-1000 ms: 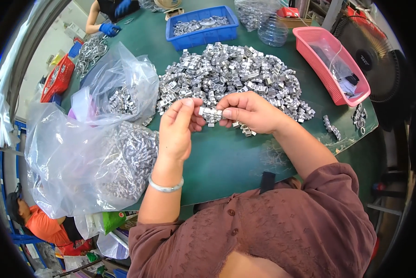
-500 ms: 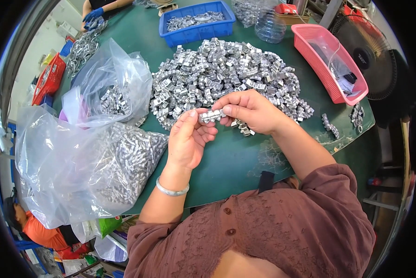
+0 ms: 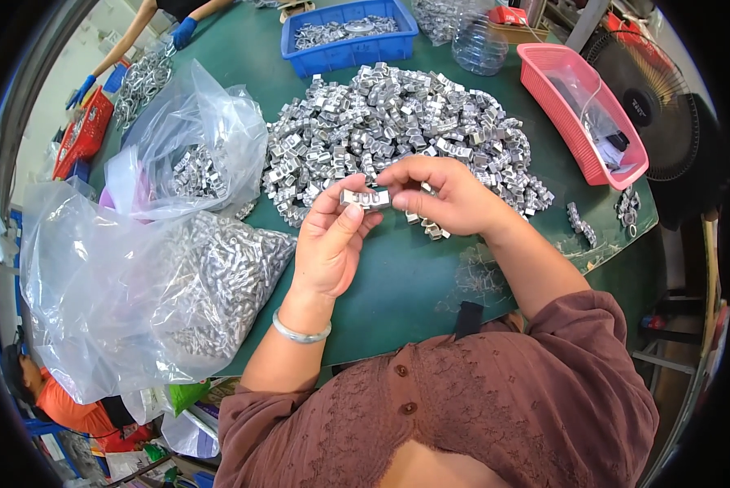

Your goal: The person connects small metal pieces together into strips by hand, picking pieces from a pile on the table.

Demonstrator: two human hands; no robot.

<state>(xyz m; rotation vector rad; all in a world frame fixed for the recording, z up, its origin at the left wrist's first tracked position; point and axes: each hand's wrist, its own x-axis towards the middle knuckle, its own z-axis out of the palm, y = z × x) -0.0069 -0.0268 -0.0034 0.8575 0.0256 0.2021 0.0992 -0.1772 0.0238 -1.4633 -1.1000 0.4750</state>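
A small oblong silver metal piece with a row of raised curved shapes lies between my hands, just in front of a large heap of similar metal pieces. My left hand pinches it between thumb and fingers, palm turned up. At the piece's right end, my right hand grips with thumb and forefinger, its other fingers partly hidden behind. A few loose pieces stick out from beneath my right hand.
Left stand clear plastic bags of small metal parts. A blue bin of parts sits behind the heap, a pink basket at right beside a fan. Gloved co-worker's hands show far left, near a red basket.
The metal piece has been turned between my fingers, showing a different face, and my left thumb has moved onto its front. The co-worker's gloved hands have moved apart, one reaching the red basket.
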